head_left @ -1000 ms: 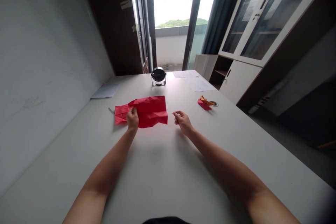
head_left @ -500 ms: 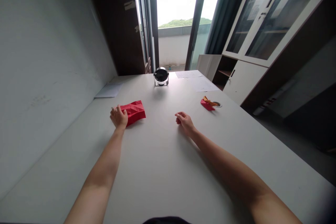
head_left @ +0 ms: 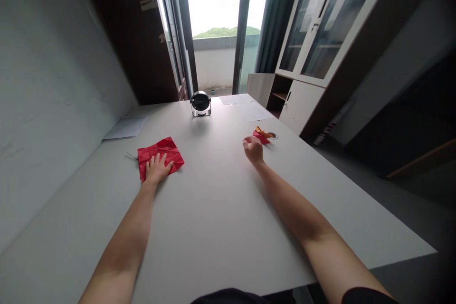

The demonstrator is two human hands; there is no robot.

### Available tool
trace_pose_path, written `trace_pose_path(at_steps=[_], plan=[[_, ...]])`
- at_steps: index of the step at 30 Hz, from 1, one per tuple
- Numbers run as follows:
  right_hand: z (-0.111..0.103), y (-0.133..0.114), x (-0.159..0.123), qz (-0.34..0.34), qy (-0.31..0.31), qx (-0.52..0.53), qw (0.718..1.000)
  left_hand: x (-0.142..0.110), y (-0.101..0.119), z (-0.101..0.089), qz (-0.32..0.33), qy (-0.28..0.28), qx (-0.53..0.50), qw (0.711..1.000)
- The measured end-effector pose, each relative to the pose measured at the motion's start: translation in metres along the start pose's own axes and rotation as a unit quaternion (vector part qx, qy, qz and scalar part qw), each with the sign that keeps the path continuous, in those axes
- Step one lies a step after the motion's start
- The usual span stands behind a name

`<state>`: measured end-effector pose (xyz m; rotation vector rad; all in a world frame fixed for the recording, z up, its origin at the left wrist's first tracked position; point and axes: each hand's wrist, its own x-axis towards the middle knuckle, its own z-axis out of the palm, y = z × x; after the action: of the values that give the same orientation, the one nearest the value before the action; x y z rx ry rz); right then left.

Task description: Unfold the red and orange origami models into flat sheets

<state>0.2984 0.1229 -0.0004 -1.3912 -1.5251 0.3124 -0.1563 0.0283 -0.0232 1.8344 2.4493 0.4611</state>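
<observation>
While pressing the creased red paper [head_left: 167,148] to the white table [head_left: 213,209] between eight and nine o'clock in the view, under the left hand [head_left: 156,170], palm down with fingers apart, holds the right hand [head_left: 253,149] at three o'clock from that paper, fingers curled in together, close by a folded red-and-orange piece [head_left: 261,137]; cannot tell whether touching it or gripping anything. Has a thin strand [head_left: 132,156] at the paper's nine o'clock side, loose sheets [head_left: 125,127] at ten, a round black device [head_left: 200,103] in a metal frame between one and two, and more white papers [head_left: 252,110] farther off at two.
</observation>
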Motion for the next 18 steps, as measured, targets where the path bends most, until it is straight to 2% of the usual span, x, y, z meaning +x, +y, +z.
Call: trace_pose_path(at_steps=[2,3,5,7,10,15,18], plan=[[-0.024,0.026,0.013,0.033,0.085,-0.131,0.987,-0.003,0.005,-0.004,0.009,0.022,0.000,1.000],[-0.034,0.038,0.018,0.054,0.100,-0.150,0.982,-0.005,0.009,-0.006,0.020,0.044,-0.001,0.999],[-0.049,0.057,0.022,0.093,0.106,-0.168,0.976,-0.009,0.020,-0.011,0.050,0.100,-0.013,0.994],[-0.053,0.069,0.024,0.123,0.097,-0.181,0.971,-0.013,0.034,-0.015,0.086,0.145,-0.036,0.985],[-0.046,0.075,0.025,0.120,0.063,-0.197,0.971,-0.024,0.062,-0.017,0.150,0.144,-0.069,0.976],[-0.023,0.057,0.019,0.052,-0.003,-0.186,0.981,-0.049,0.109,-0.012,0.270,0.092,-0.111,0.952],[-0.006,0.028,0.002,-0.105,-0.077,-0.156,0.979,-0.058,0.122,-0.011,0.310,0.073,-0.131,0.939]])
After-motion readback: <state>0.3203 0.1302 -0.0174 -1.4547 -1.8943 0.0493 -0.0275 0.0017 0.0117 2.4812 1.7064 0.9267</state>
